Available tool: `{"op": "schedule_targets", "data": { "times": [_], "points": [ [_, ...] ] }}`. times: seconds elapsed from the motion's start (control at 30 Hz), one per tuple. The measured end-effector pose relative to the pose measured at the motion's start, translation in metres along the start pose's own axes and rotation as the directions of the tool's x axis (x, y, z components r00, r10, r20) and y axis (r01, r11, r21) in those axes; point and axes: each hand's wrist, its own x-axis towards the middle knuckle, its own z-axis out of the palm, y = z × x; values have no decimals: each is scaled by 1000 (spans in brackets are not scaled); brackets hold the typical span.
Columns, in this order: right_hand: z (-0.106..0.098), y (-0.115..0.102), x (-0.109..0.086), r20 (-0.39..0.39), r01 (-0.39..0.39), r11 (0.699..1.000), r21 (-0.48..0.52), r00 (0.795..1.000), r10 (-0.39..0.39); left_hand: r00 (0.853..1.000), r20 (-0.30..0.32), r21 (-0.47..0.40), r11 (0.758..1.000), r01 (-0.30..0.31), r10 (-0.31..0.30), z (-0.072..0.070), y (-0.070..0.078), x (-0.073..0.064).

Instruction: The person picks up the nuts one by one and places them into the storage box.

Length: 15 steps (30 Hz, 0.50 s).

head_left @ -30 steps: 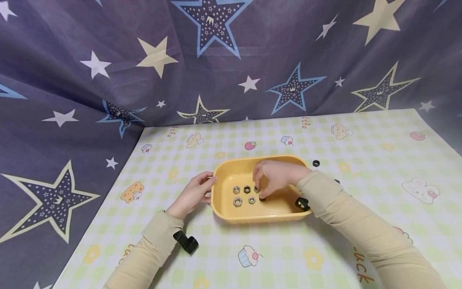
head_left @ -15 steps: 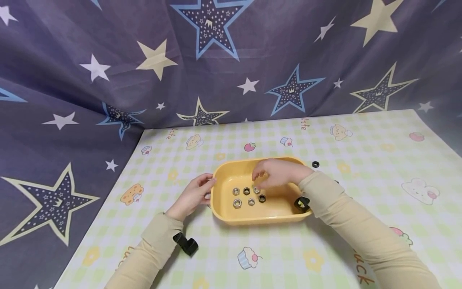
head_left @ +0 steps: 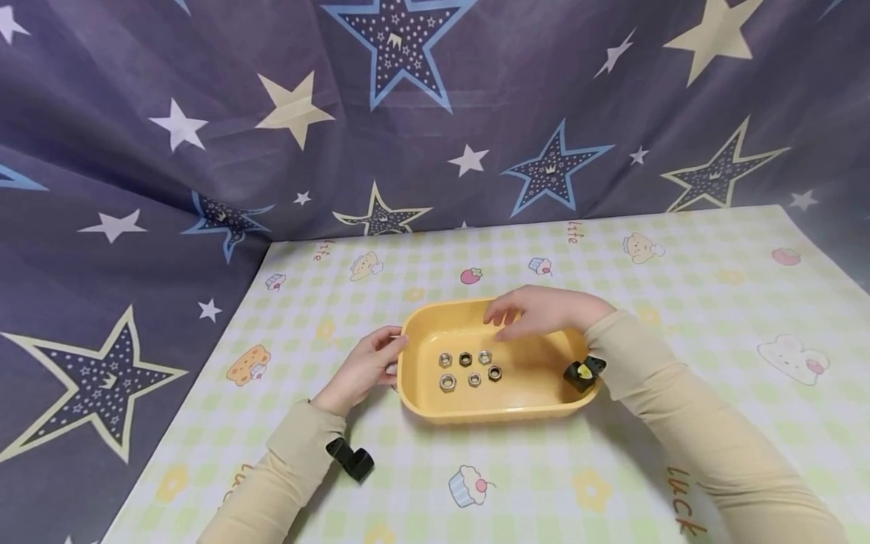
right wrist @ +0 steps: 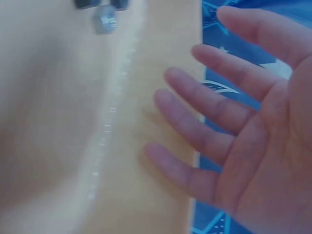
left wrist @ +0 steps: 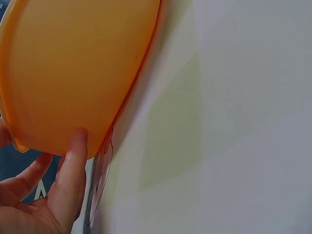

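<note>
My left hand (head_left: 367, 366) grips the left end of a yellow plastic tray (head_left: 499, 414), thumb at the rim. In the left wrist view its fingers (left wrist: 73, 165) lie against the tray's outer wall. Several hex nuts sit on the tray floor in two short rows, including a large silver nut (head_left: 446, 383) and a dark nut (head_left: 495, 373). Over the tray's back right part hovers my right hand (head_left: 540, 310), holding nothing. Its fingers are spread and relaxed in the right wrist view, with a silver nut (right wrist: 105, 19) beyond them.
A green-checked cloth (head_left: 340, 491) covers the table under the tray. Dark star-patterned fabric (head_left: 421, 151) hangs behind and to the left. Each forearm wears a black wrist mount (head_left: 351, 459).
My right hand has let go of a dark nut in the front row, then risen and drawn back to the right. The left hand keeps its place on the tray.
</note>
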Motion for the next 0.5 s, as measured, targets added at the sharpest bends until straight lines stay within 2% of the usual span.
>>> {"op": "schedule_targets", "data": {
  "times": [0.13, 0.3, 0.5],
  "points": [
    [-11, -3, -9, -7, -28, 1000, -6, 1000, 28, 1000, 12, -1, 1000, -10, 10, 0, 1, 1],
    [-23, -1, -24, -53, -49, 998, -28, 997, 48, 1000, 2, 6, 1000, -20, 20, 0, 2, 0],
    [-27, 13, -44, -136, -20, 999, -29, 991, 16, 1000, 5, -8, 1000, -2, 2, 1, 1, 0]
  ]
}}
